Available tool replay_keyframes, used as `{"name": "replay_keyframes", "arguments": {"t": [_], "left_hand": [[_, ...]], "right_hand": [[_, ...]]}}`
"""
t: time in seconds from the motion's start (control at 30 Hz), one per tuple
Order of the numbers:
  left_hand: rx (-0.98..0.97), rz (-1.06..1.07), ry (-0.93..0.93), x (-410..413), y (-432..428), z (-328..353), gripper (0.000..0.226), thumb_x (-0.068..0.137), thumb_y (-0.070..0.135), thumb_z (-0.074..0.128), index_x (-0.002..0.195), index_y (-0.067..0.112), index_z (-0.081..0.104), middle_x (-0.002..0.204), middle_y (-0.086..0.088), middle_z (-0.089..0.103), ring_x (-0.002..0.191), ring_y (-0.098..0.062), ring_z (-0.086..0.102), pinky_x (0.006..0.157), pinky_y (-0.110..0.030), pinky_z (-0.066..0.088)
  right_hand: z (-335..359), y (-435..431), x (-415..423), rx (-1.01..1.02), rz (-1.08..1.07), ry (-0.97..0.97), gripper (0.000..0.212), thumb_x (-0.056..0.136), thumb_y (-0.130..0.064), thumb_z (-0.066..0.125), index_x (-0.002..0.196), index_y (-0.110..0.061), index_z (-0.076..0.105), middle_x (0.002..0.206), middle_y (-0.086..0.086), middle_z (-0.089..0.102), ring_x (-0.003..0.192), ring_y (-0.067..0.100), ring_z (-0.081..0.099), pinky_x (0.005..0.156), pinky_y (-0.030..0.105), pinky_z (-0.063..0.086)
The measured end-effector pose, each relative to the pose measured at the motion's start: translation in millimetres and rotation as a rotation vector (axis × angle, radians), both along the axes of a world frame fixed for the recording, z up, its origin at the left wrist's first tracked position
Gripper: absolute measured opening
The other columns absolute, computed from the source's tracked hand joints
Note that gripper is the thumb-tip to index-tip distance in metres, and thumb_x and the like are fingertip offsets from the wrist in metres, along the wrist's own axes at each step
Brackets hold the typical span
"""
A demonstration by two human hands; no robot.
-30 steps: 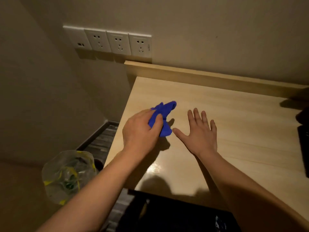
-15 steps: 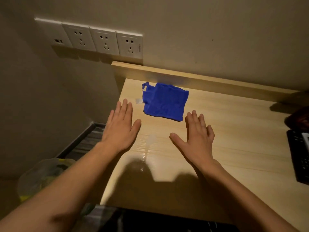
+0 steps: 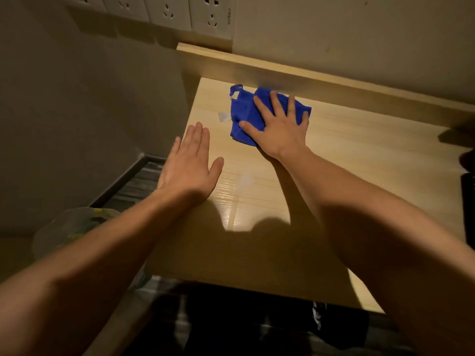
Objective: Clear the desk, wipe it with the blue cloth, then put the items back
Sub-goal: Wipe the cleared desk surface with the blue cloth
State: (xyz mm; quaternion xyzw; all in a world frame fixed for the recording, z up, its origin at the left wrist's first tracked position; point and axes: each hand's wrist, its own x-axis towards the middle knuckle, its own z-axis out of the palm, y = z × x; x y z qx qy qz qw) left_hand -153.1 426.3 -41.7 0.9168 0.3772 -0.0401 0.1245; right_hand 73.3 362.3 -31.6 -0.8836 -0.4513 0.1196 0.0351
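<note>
The blue cloth (image 3: 244,111) lies spread at the back left of the light wooden desk (image 3: 359,163), close to the raised back ledge (image 3: 334,83). My right hand (image 3: 280,127) presses flat on the cloth's right half with its fingers spread, holding it down. A small white tag (image 3: 224,116) sticks out at the cloth's left edge. My left hand (image 3: 190,163) rests flat at the desk's left edge, fingers apart and holding nothing, a little in front of and left of the cloth.
Wall sockets (image 3: 205,14) sit in a row above the ledge. A bin lined with a clear bag (image 3: 74,227) stands on the floor left of the desk. A dark keyboard edge (image 3: 467,209) and a dark object (image 3: 467,158) lie at the far right.
My left hand let go of the cloth, which now lies spread near the ledge. My right hand moved forward onto it. The view has tilted down and closer.
</note>
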Motion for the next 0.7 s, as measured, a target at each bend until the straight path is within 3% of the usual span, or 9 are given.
{"name": "replay_keyframes", "arguments": {"t": [0.7], "left_hand": [[0.038, -0.043, -0.015, -5.5, 1.1, -1.2, 0.072, 0.108, 0.053, 0.013, 0.166, 0.011, 0.001, 0.175, -0.009, 0.0, 0.161, -0.024, -0.002, 0.131, -0.047, 0.006]], "right_hand": [[-6.2, -107.7, -101.7, 0.009, 0.128, -0.04, 0.087, 0.085, -0.092, 0.013, 0.16, -0.05, 0.0, 0.173, -0.009, -0.003, 0.158, 0.032, -0.012, 0.122, 0.067, 0.0]]}}
